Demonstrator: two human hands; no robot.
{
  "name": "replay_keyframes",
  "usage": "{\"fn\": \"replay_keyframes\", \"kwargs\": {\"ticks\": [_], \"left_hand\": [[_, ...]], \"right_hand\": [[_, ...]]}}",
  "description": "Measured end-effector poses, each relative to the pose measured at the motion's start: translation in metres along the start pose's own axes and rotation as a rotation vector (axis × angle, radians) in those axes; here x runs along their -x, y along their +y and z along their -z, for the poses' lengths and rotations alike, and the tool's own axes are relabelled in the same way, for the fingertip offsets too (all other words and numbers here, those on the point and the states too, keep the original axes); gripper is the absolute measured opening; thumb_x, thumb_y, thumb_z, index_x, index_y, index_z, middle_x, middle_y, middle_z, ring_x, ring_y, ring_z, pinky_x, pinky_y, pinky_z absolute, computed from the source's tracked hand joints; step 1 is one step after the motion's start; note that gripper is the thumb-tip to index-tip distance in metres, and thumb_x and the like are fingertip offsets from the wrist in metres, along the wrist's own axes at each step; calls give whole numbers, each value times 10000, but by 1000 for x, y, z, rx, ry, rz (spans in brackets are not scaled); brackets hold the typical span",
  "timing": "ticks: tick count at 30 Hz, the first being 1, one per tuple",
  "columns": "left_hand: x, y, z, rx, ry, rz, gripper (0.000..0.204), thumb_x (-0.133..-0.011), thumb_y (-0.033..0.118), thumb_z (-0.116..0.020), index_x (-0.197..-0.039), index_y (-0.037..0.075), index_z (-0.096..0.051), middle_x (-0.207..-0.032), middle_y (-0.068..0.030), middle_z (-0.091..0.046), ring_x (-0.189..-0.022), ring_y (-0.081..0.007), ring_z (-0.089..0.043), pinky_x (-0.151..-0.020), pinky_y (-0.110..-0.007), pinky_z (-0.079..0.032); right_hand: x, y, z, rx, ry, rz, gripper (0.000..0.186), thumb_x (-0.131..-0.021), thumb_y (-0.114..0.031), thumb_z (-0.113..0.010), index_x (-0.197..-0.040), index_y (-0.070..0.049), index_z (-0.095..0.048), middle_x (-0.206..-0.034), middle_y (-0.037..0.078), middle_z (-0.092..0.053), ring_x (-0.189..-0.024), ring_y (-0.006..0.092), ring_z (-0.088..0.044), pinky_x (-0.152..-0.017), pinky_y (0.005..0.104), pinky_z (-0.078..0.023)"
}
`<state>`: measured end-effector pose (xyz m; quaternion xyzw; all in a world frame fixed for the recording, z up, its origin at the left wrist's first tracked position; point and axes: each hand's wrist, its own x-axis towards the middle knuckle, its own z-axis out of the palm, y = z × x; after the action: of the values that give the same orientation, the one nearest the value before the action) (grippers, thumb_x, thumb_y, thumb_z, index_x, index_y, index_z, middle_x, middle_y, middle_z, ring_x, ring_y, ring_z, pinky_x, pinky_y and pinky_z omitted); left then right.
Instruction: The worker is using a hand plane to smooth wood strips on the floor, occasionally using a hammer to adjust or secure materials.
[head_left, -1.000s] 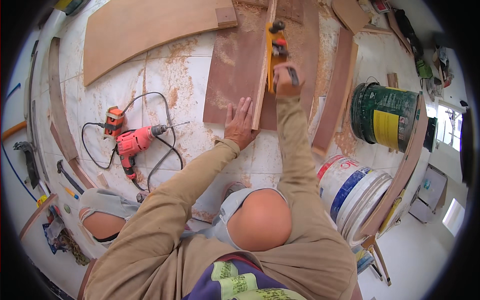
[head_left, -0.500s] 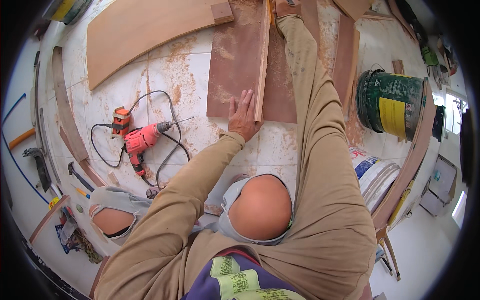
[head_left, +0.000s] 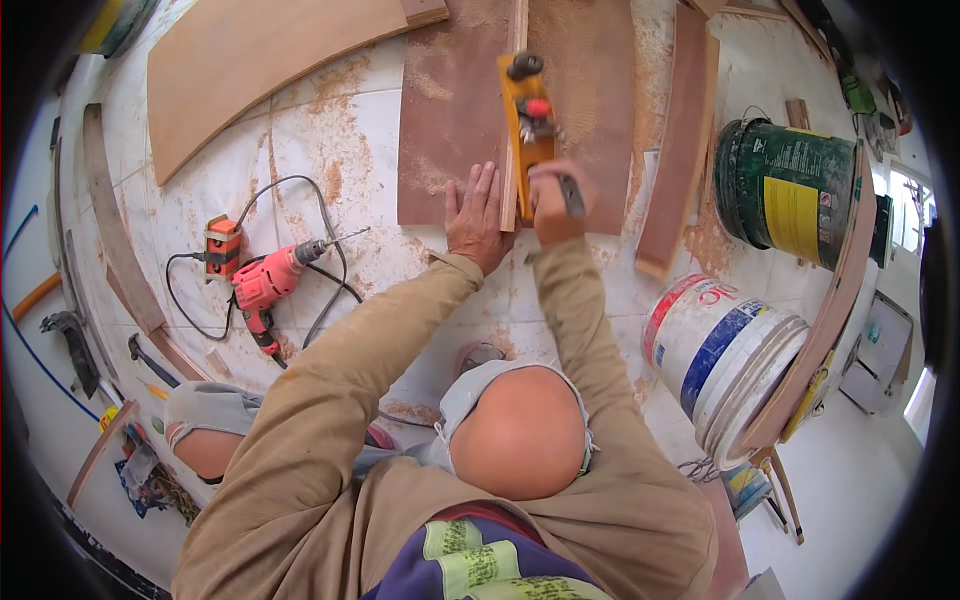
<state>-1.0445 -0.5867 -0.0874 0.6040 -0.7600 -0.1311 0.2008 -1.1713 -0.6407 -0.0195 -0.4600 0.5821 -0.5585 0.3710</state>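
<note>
A narrow wooden strip (head_left: 508, 195) runs away from me across a brown board (head_left: 430, 130) dusted with shavings. My left hand (head_left: 480, 228) lies at the strip's near end, fingers stretched flat on the board and pressed to its left side; the thumb is mostly hidden. My right hand (head_left: 558, 200), slightly blurred, is closed round the dark rear handle of a hand plane (head_left: 528, 130). The plane has a yellow-orange body, a black front knob and a red part in the middle. It rests along the strip's near portion.
Left of the board lie a red corded drill (head_left: 268, 280), its orange plug block (head_left: 222, 248) and a curved plywood panel (head_left: 270, 70). At right are a green bucket (head_left: 780, 190), a white bucket (head_left: 725, 350) on its side and a wood offcut (head_left: 680, 150). Sawdust covers the tiles.
My right hand has drawn the hand plane from the strip's far end back toward me, near my left hand. My left hand stays at the near end. The view has shifted slightly.
</note>
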Motion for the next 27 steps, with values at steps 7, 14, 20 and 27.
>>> {"fn": "replay_keyframes", "kwargs": {"ticks": [7,14,20,27], "left_hand": [[-14,37,-8,116,20,-41,723,-890,309,-646,-1522,56,-402,-1577,-114,-405,-1495,-278,-356,-1221,-577,-166],[-6,5,4,61,-66,15,757,-888,369,-625,-1528,36,-398,-1593,-129,-387,-1506,-271,-342,-1219,-592,-168],[-2,1,11,23,-48,9,749,-883,338,-644,-1518,19,-407,-1588,-136,-397,-1500,-280,-356,-1222,-580,-159],[-8,33,-10,78,13,-24,724,-876,310,-654,-1505,30,-429,-1569,-133,-426,-1463,-291,-413,-1213,-573,-185]], "right_hand": [[-275,22,-19,186,93,313,132,-830,-53,-632,-729,-2,-699,-600,56,-627,-467,131,-561,-430,287,-437],[56,-34,24,205,-148,99,83,-751,8,-608,-783,5,-685,-680,102,-630,-619,180,-618,-619,299,-498],[-42,-3,-12,71,-21,40,114,-806,-16,-572,-766,10,-675,-651,60,-613,-513,100,-542,-465,254,-403],[-415,41,-44,-447,2,-11,127,-877,-47,-609,-787,19,-669,-631,77,-621,-459,151,-537,-444,321,-450]]}}
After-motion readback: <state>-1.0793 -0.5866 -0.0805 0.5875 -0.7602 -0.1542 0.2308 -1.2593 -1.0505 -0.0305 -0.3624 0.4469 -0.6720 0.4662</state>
